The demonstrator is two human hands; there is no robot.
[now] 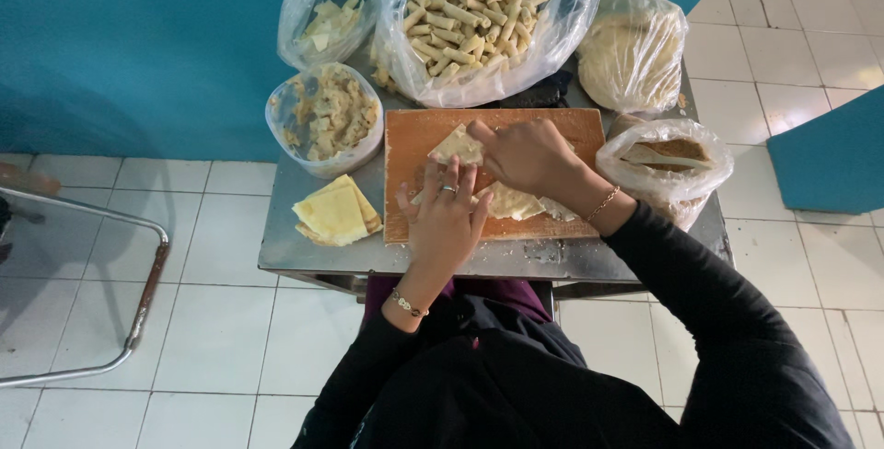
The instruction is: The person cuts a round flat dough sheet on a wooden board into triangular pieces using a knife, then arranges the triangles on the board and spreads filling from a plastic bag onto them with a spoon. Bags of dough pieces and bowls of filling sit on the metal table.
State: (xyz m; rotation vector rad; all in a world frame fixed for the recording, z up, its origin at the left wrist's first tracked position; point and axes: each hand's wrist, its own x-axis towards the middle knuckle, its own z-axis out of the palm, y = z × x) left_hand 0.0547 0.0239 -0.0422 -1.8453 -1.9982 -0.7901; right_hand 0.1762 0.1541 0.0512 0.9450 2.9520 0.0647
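Observation:
A thin pale pastry sheet lies on a wooden cutting board on a small metal table. My left hand, wearing a ring and a bracelet, presses flat on the sheet's near left part with fingers spread. Over the middle of the board, my right hand pinches the sheet's folded upper corner. What lies under the hands is hidden.
Left of the board lies a stack of yellow wrapper sheets, with a tub of chopped filling behind it. Bags of rolled pastries, of scraps, round wrappers and another bag ring the board. A metal chair frame stands left.

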